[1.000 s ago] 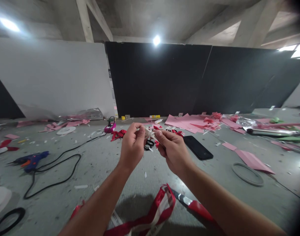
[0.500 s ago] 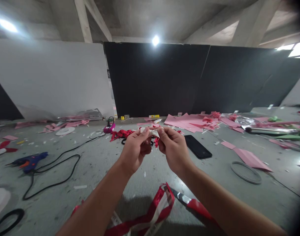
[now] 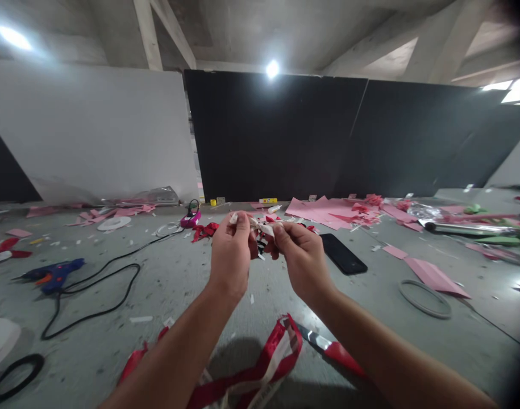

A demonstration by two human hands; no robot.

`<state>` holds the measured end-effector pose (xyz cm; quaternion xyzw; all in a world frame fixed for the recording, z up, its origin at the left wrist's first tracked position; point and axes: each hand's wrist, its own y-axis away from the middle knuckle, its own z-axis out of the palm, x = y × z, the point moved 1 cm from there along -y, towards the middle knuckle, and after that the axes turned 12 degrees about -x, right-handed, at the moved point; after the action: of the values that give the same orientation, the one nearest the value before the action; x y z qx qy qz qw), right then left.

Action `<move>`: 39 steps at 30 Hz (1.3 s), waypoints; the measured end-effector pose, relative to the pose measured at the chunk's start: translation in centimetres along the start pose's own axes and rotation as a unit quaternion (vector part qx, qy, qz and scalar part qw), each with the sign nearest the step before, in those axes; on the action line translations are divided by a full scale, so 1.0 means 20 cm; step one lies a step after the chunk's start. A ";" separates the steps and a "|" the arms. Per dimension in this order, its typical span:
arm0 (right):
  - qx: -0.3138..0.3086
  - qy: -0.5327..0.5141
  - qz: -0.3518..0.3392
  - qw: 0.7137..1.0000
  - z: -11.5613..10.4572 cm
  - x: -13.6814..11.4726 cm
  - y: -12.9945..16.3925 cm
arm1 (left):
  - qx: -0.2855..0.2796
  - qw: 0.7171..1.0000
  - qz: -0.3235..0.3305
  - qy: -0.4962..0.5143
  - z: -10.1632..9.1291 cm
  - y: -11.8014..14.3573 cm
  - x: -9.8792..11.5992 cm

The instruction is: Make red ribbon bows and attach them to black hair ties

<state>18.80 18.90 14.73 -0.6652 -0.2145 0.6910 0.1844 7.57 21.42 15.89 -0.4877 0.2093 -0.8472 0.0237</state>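
Between my two hands stretches a short whitish ribbon (image 3: 266, 228), crumpled and twisted in the middle. My left hand (image 3: 231, 253) pinches one end of it between thumb and fingers. The other end is pinched by my right hand (image 3: 304, 255). Behind the hands lies a pile of red ribbon pieces (image 3: 206, 231), partly hidden. Below my wrists a long red and white ribbon (image 3: 281, 355) lies loosely looped. Beside it is a knife or cutter with a red handle (image 3: 342, 359), partly covered by my right forearm.
A blue glue gun (image 3: 57, 275) with a black cord lies at left. A black phone (image 3: 344, 254) is right of my hands, near a grey ring (image 3: 424, 298). Pink paper (image 3: 321, 211) and a yellow glue tube (image 3: 268, 200) lie by the black panel (image 3: 277, 136).
My left hand has turned more upright and shifted slightly left. The ribbon between my hands is now more twisted and shows more of its length.
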 end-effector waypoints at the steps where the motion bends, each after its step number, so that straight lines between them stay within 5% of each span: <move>1: 0.007 0.004 -0.001 1.000 -0.01 0.00 -0.01 | -0.030 0.999 -0.012 -0.013 0.00 0.00 0.00; 4: 0.032 0.035 -0.009 0.999 -0.03 -0.01 -0.02 | -0.115 0.989 -0.094 -0.004 0.00 0.00 -0.01; 6: 0.040 0.059 -0.017 0.997 -0.03 -0.02 -0.02 | -0.125 0.984 -0.123 0.028 0.00 0.00 -0.01; 17: 0.013 0.076 -0.069 0.995 0.05 -0.02 0.04 | -0.053 0.986 -0.080 0.135 -0.02 -0.03 0.01; 23: -0.062 0.015 0.000 0.998 0.04 0.00 0.02 | -0.002 0.990 -0.087 0.112 -0.01 -0.02 0.01; 27: -0.091 0.062 0.016 0.994 -0.02 -0.01 -0.02 | -0.070 0.995 -0.061 0.025 -0.03 -0.03 0.02; 32: -0.074 0.139 -0.045 0.986 -0.07 -0.02 -0.05 | -0.165 0.975 -0.072 -0.130 -0.05 -0.02 0.06; 36: -0.055 -0.003 0.021 0.998 -0.06 -0.01 -0.05 | -0.162 0.974 -0.072 -0.143 -0.05 0.00 0.08; 39: -0.050 -0.164 0.088 0.981 -0.05 -0.01 -0.05 | -0.180 0.971 -0.063 -0.146 -0.03 0.01 0.06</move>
<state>19.71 19.70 15.54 -0.5672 -0.2167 0.7928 0.0521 6.47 21.19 16.64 -0.6146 0.3209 -0.7153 -0.0877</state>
